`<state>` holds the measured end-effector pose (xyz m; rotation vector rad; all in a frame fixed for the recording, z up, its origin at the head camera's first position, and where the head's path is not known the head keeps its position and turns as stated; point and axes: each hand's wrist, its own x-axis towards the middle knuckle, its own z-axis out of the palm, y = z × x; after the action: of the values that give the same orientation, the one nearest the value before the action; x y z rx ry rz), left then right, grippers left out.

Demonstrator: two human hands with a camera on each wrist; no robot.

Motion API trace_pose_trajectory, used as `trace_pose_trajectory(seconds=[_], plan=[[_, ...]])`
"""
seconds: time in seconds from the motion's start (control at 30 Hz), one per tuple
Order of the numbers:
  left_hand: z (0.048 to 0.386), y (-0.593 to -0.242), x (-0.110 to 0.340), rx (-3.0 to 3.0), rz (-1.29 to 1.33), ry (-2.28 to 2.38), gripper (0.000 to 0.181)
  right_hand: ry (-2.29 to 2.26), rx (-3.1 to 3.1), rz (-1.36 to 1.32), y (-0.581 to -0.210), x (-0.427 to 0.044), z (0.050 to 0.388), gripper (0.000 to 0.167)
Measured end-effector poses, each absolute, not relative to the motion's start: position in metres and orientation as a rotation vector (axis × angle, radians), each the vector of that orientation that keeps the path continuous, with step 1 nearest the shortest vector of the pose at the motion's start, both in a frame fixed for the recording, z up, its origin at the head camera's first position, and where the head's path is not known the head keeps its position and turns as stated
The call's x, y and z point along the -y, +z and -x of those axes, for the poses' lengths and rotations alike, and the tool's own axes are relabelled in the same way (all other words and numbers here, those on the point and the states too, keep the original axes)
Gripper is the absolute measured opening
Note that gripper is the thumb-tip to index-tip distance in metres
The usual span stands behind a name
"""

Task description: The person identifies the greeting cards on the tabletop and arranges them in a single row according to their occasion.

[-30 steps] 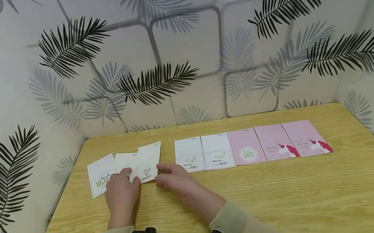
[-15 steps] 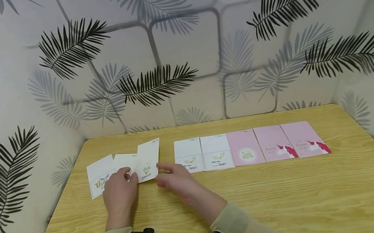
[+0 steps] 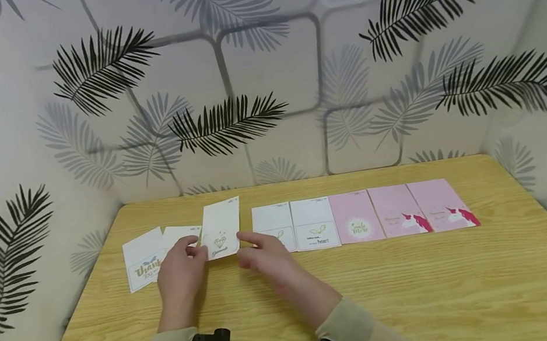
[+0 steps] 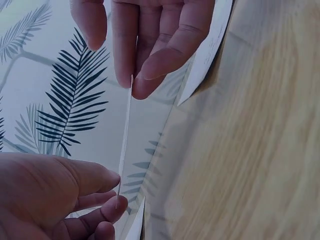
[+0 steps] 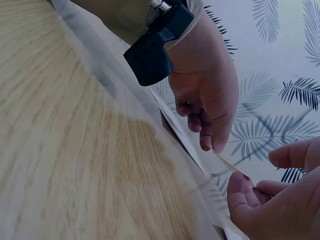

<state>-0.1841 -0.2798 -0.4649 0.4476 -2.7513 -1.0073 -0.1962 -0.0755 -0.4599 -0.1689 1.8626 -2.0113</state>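
Note:
In the head view my left hand (image 3: 180, 273) and right hand (image 3: 273, 259) pinch a white greeting card (image 3: 220, 222) with a gold diamond print by its lower side edges. The wrist views show the card (image 4: 125, 135) edge-on, lifted off the table, with thumb and fingers of each hand on it. Left of it lies a white "Thank you" card (image 3: 142, 249). Another white card (image 3: 177, 234) sits between them, its lower part hidden behind my left hand.
To the right runs a row of cards: two white ones with gold wings (image 3: 315, 223), a pink "Smile More" card (image 3: 355, 211) and two pink unicorn cards (image 3: 439, 199). They lie on a wooden table (image 3: 404, 298) before a leaf-patterned wall (image 3: 280, 75).
The diamond card has risen and shifted right, coming away from the neighbouring white card. Both hands have moved slightly right with it. The other cards stay put on the table.

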Motion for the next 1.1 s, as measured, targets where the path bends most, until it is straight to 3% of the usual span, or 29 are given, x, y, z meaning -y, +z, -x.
trace_pose_trajectory(seconds=[1.1], plan=[[0.193,-0.476,0.263,2.714,-0.438,-0.914,0.034,-1.950,-1.962,0.165,-0.466,0.069,0.196,0.057]])
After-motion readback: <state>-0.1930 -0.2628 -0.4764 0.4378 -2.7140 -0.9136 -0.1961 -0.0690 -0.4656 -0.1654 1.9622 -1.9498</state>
